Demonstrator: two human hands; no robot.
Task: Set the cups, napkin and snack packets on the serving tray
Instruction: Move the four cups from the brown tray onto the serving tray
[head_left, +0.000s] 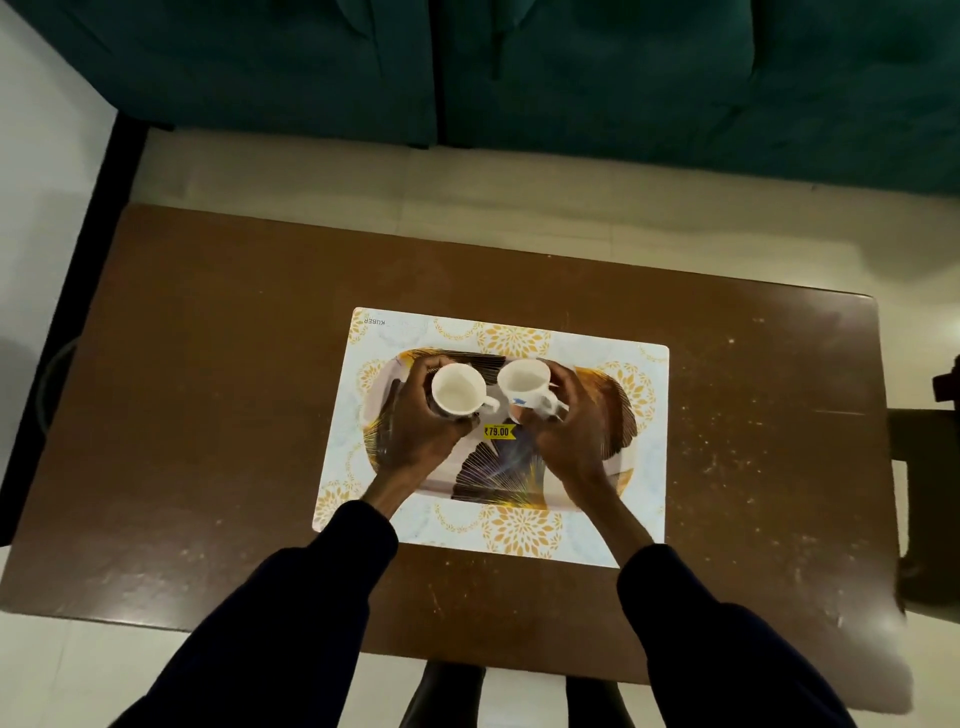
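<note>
Two white cups are over the patterned serving tray (498, 483), which lies on a white and orange placemat (644, 499). My left hand (415, 431) grips the left cup (460, 389) around its body, handle pointing right. My right hand (576, 426) grips the right cup (524, 382), which carries a small blue mark and tilts slightly. A yellow price sticker (498, 431) sits on the tray between my hands. Whether the cups touch the tray I cannot tell. No napkin or snack packets are in view.
The placemat lies on a brown wooden table (208, 415) with scuffed bare surface on both sides. A teal sofa (519, 67) stands beyond the table across a strip of pale floor. A dark object (945, 384) pokes in at the right edge.
</note>
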